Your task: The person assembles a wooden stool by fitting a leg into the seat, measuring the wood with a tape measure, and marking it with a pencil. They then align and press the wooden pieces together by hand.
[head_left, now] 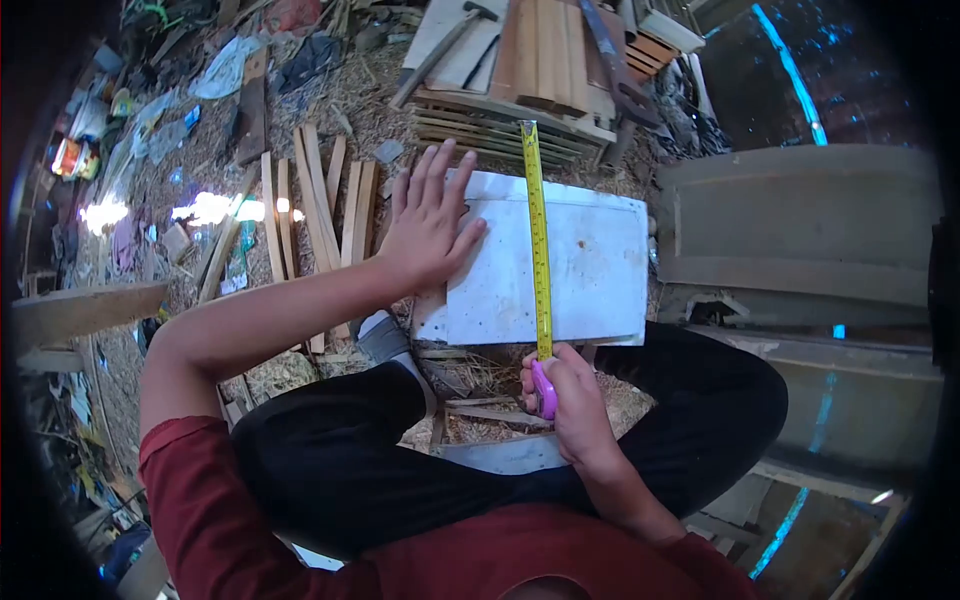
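Note:
In front of my knees lies a white panel [600, 265] with stained, worn edges. My right hand [570, 395] grips a tape measure [545, 390] with a pink case, just below the panel's near edge. Its yellow blade [540, 240] is pulled out across the panel and runs past the far edge. My left hand [430, 215] rests with spread fingers at the panel's left edge, holding nothing. Some fingertips reach beyond the far left corner.
Several wooden strips [315, 200] lie to the left. Beyond the panel, a stack of boards [545, 60] carries a hammer [450, 45] and a handsaw [615, 65]. A large grey panel [800, 225] stands at the right. Scraps and cloth [225, 65] litter the ground.

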